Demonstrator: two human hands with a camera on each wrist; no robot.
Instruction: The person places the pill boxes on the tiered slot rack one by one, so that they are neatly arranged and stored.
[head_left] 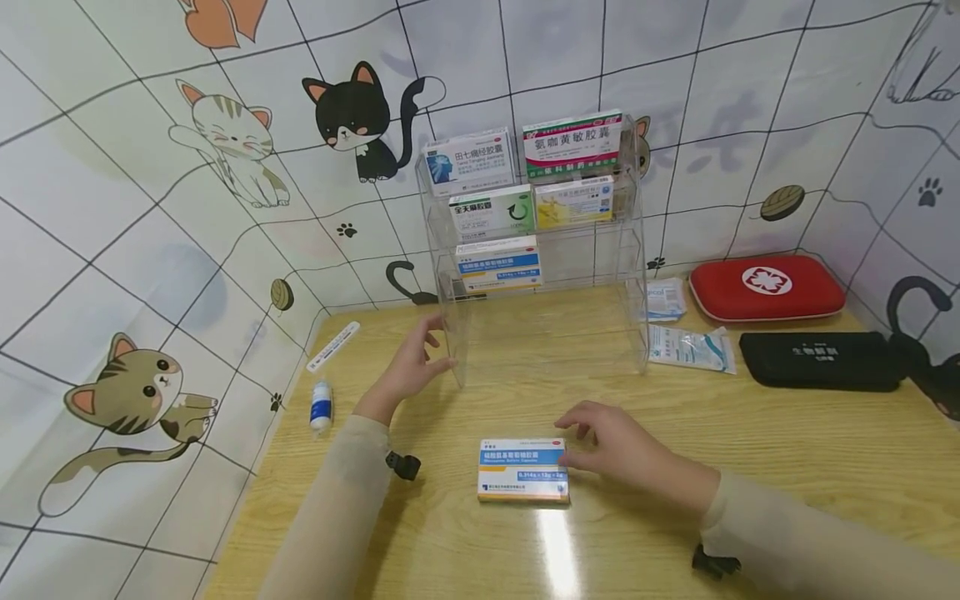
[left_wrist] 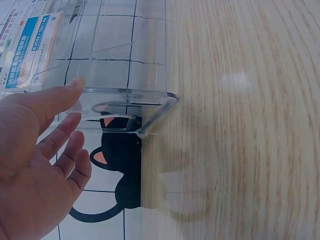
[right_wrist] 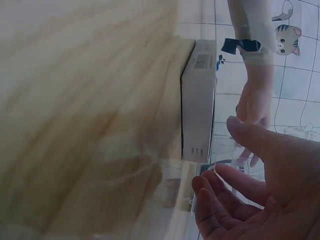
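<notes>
A blue, white and orange medicine box point(head_left: 522, 472) lies flat on the wooden table. Beside its right edge is my right hand point(head_left: 626, 450), fingers loosely bent and nothing gripped. In the right wrist view that hand point(right_wrist: 250, 185) hovers by the end of the box point(right_wrist: 198, 100), thumb and fingers apart. My left hand point(head_left: 411, 362) is at the lower left side of a clear acrylic rack point(head_left: 459, 367). In the left wrist view the thumb of this hand point(left_wrist: 45, 150) lies against or very near the rack's side panel point(left_wrist: 155, 95); actual contact is hard to tell.
The rack's tiers hold several medicine boxes point(head_left: 498, 265). Right of it are small packets point(head_left: 690, 347), a red first-aid case point(head_left: 767, 287) and a black pouch point(head_left: 821, 360). On the left lie a small bottle point(head_left: 321, 408) and a white strip point(head_left: 333, 347). Tiled walls border the table.
</notes>
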